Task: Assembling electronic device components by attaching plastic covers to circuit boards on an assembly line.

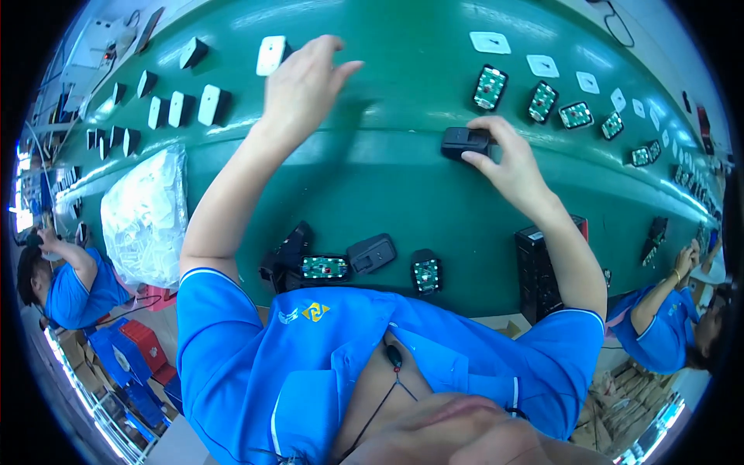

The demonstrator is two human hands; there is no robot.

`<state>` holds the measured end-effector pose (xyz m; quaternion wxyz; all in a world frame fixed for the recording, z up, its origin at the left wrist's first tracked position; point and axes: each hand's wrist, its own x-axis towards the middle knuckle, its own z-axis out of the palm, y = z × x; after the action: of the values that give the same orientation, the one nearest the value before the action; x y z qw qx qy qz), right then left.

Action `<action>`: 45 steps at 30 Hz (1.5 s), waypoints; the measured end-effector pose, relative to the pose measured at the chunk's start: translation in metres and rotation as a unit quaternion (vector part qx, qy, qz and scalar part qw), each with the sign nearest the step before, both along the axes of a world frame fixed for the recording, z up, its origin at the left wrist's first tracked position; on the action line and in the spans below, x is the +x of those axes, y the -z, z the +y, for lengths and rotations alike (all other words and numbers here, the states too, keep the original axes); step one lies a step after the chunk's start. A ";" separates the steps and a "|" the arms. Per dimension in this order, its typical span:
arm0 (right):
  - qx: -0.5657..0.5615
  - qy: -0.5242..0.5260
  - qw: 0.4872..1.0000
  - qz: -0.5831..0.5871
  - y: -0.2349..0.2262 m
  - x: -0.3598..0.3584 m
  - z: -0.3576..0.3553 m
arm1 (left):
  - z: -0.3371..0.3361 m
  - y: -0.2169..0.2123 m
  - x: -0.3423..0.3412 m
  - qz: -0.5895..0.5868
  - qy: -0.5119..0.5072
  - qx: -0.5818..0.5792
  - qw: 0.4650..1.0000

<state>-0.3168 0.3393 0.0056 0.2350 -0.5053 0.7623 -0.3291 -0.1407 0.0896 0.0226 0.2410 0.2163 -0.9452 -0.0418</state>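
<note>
My right hand [508,159] grips a black plastic case [459,142] at its right end, thumb on the near side and fingers on the far side. The case rests on the green table. Farther off on the left, my left hand [301,87] is open, thumb apart from its fingers, with nothing seen in it. Just beside that hand stands a black box with a white face [270,56], partly covered by the fingers. Close to my body lie a black cover [372,253], a case holding a green circuit board [325,268] and another such case [426,273].
White-faced boxes [209,105] stand in rows at left, behind a bag of white parts [146,217]. At right are several open cases with boards [490,87] and white plates [490,43]. A black bin [536,267] sits below my right forearm. Co-workers [666,325] sit on both sides.
</note>
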 end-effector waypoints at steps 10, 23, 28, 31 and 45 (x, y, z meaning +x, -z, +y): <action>-0.139 -0.002 0.988 0.070 -0.038 -0.016 0.011 | 0.023 0.067 -0.195 0.007 0.095 0.012 0.995; -0.007 0.095 0.979 0.182 0.014 -0.149 -0.100 | 0.005 0.107 -0.191 0.225 0.215 0.087 0.946; 0.005 0.074 0.976 0.205 0.022 -0.148 -0.115 | -0.008 0.111 -0.187 0.181 0.299 0.094 0.932; 0.007 0.027 0.981 0.194 0.020 -0.152 -0.121 | -0.009 0.114 -0.185 0.163 0.299 0.111 0.934; 0.212 0.043 0.954 0.210 0.016 -0.142 -0.135 | 0.004 0.095 -0.184 -0.094 0.180 0.214 0.956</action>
<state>-0.4591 0.2045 -0.0104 0.1570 -0.4683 0.8677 -0.0563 -0.3246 0.0938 -0.0728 0.0881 0.0924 -0.9558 -0.2650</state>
